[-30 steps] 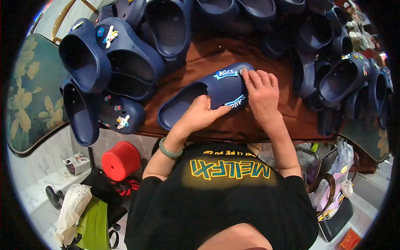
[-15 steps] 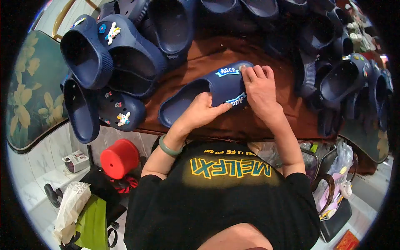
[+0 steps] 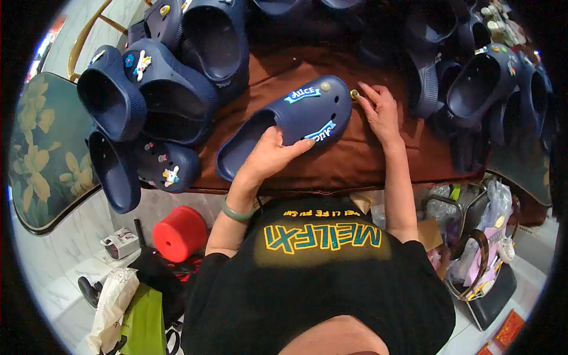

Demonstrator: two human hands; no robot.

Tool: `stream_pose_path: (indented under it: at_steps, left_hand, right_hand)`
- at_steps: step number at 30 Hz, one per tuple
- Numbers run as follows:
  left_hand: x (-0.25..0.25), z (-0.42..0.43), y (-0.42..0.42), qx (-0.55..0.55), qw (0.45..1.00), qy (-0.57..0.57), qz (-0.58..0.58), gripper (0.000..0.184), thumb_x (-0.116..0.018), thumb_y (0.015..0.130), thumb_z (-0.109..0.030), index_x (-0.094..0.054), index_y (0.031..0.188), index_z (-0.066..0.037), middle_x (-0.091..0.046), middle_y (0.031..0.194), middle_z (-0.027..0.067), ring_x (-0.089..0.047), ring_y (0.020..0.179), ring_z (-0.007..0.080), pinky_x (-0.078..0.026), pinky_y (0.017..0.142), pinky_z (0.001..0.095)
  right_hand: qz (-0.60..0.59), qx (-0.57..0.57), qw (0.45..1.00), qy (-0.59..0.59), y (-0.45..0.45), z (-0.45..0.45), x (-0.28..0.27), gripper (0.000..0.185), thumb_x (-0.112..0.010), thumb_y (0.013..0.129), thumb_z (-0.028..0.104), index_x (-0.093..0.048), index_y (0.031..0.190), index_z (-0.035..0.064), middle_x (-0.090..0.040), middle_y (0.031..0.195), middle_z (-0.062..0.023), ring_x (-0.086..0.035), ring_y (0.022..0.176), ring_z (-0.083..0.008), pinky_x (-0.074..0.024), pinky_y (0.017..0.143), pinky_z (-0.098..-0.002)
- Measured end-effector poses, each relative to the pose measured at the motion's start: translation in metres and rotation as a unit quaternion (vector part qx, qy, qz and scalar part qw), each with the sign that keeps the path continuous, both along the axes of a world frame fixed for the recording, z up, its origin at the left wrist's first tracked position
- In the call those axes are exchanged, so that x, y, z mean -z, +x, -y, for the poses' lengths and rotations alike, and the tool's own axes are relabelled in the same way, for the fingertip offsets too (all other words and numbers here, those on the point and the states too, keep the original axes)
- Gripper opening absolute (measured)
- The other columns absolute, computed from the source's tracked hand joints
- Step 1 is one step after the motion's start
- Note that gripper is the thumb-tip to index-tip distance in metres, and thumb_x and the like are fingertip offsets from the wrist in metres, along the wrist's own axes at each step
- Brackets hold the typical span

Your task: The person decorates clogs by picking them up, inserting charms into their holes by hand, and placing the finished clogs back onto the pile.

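A navy clog (image 3: 248, 139) lies at an angle on the brown cloth, its toe towards the right. Two blue "ALICE" charms (image 3: 303, 93) and a small pale round charm (image 3: 325, 86) sit on its upper; several holes near the toe are bare. My left hand (image 3: 273, 155) grips the clog's near side, thumb on the upper, the other fingers mostly hidden. Just beyond the toe, my right hand (image 3: 380, 112) pinches a small yellow-and-dark shoe charm (image 3: 355, 94) between thumb and forefinger, apart from the clog.
Navy clogs with charms (image 3: 171, 97) are heaped at the left, and more clogs (image 3: 482, 89) stand at the right and far side. Brown cloth (image 3: 414, 157) covers the table. Below are a red stool (image 3: 180, 234), a green bag (image 3: 144, 322) and a bag of items (image 3: 479, 260).
My right hand has moved off the clog's toe to the right, and a small charm now shows at its fingertips. The pale round charm is uncovered. My left hand keeps its grip.
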State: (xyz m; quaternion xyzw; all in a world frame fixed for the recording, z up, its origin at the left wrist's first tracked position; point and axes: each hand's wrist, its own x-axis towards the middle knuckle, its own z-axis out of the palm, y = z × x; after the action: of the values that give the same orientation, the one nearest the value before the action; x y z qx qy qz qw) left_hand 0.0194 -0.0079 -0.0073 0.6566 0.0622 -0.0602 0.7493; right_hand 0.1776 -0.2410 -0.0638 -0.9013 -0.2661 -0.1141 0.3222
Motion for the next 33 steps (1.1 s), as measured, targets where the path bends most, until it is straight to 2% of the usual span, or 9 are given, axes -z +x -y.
stream_pose_path:
  at_steps: [3, 4, 8, 10, 14, 21, 24, 27, 33]
  left_hand:
    - [-0.006, -0.001, -0.001, -0.008, 1.0, 0.008, -0.02, 0.046, -0.07, 0.084, -0.008, -0.053, 0.126, 0.004, -0.062, 0.12, 0.0091, -0.057, 0.108, 0.0166, -0.043, 0.099, 0.0302]
    - [-0.008, -0.003, -0.001, -0.013, 0.999, 0.012, -0.027, 0.047, -0.07, 0.084, -0.007, -0.053, 0.126, 0.004, -0.062, 0.12, 0.0089, -0.057, 0.108, 0.0167, -0.043, 0.099, 0.0302]
    - [-0.003, -0.018, -0.013, -0.081, 0.995, -0.03, -0.045, 0.05, -0.072, 0.081, -0.006, -0.053, 0.126, 0.003, -0.062, 0.119, 0.0092, -0.058, 0.107, 0.0171, -0.044, 0.097, 0.0304]
    - [-0.005, -0.019, -0.014, -0.082, 0.995, -0.003, -0.058, 0.051, -0.073, 0.081, -0.007, -0.053, 0.126, 0.004, -0.062, 0.119, 0.0088, -0.058, 0.107, 0.0172, -0.044, 0.098, 0.0304]
    - [-0.004, -0.023, -0.012, -0.09, 0.995, 0.015, -0.052, 0.055, -0.076, 0.078, -0.009, -0.053, 0.126, 0.004, -0.062, 0.118, 0.0084, -0.058, 0.107, 0.0175, -0.043, 0.098, 0.0307]
    - [-0.001, -0.025, -0.012, -0.082, 0.995, 0.01, -0.056, 0.062, -0.08, 0.075, -0.012, -0.051, 0.128, 0.001, -0.06, 0.119, 0.0084, -0.057, 0.108, 0.0173, -0.043, 0.098, 0.031]
    - [-0.002, -0.025, -0.012, -0.073, 0.996, 0.029, -0.033, 0.052, -0.075, 0.08, -0.009, -0.053, 0.126, 0.003, -0.062, 0.118, 0.0082, -0.056, 0.109, 0.0171, -0.043, 0.099, 0.0319]
    - [0.0, -0.025, -0.012, -0.07, 0.997, 0.022, -0.013, 0.06, -0.079, 0.077, -0.011, -0.051, 0.128, 0.001, -0.06, 0.119, 0.0085, -0.057, 0.109, 0.0177, -0.042, 0.099, 0.0323]
    - [-0.001, -0.024, -0.012, -0.065, 0.997, 0.02, -0.033, 0.055, -0.076, 0.08, -0.011, -0.051, 0.128, 0.001, -0.06, 0.12, 0.0075, -0.056, 0.109, 0.0171, -0.042, 0.099, 0.0316]
  right_hand:
    - [-0.042, -0.031, 0.997, 0.051, -0.001, -0.005, 0.004, 0.024, -0.072, 0.082, 0.019, -0.069, 0.103, 0.0076, -0.062, 0.099, -0.0113, -0.06, 0.092, -0.0309, -0.048, 0.079, -0.0406]
    - [-0.041, -0.036, 0.996, 0.074, -0.004, -0.005, 0.002, 0.019, -0.072, 0.08, 0.011, -0.068, 0.099, 0.0059, -0.064, 0.1, -0.0106, -0.061, 0.089, -0.0288, -0.0495, 0.076, -0.0373]
    - [-0.094, 0.001, 0.986, 0.139, -0.019, 0.003, -0.01, 0.017, -0.071, 0.08, 0.007, -0.069, 0.098, 0.0051, -0.066, 0.098, -0.0104, -0.064, 0.081, -0.0231, -0.0516, 0.072, -0.0314]
    - [-0.107, 0.021, 0.982, 0.154, -0.026, 0.003, -0.013, 0.017, -0.071, 0.08, 0.004, -0.069, 0.096, 0.0044, -0.067, 0.096, -0.0105, -0.065, 0.078, -0.0205, -0.0522, 0.071, -0.0295]
    - [-0.084, -0.033, 0.972, 0.219, -0.042, -0.025, -0.02, 0.021, -0.074, 0.076, 0.0, -0.07, 0.095, 0.0043, -0.067, 0.094, -0.0106, -0.066, 0.08, -0.0214, -0.0528, 0.071, -0.0313]
    - [0.09, -0.128, 0.971, 0.183, -0.05, -0.069, -0.033, 0.027, -0.075, 0.071, -0.001, -0.07, 0.096, 0.0071, -0.066, 0.091, -0.0085, -0.064, 0.08, -0.0251, -0.0523, 0.069, -0.0341]
    - [0.096, -0.103, 0.975, 0.173, -0.045, -0.07, -0.031, 0.028, -0.076, 0.071, -0.001, -0.07, 0.096, 0.0071, -0.066, 0.09, -0.008, -0.063, 0.078, -0.0248, -0.0518, 0.067, -0.0342]
    - [0.117, -0.102, 0.975, 0.162, -0.041, -0.073, -0.035, 0.028, -0.076, 0.071, -0.001, -0.07, 0.096, 0.0075, -0.066, 0.09, -0.0074, -0.062, 0.077, -0.0246, -0.0515, 0.065, -0.034]
    - [0.18, -0.136, 0.97, 0.089, -0.038, -0.08, -0.034, 0.026, -0.072, 0.073, 0.001, -0.071, 0.098, 0.0097, -0.064, 0.092, -0.0057, -0.061, 0.076, -0.023, -0.0507, 0.064, -0.033]
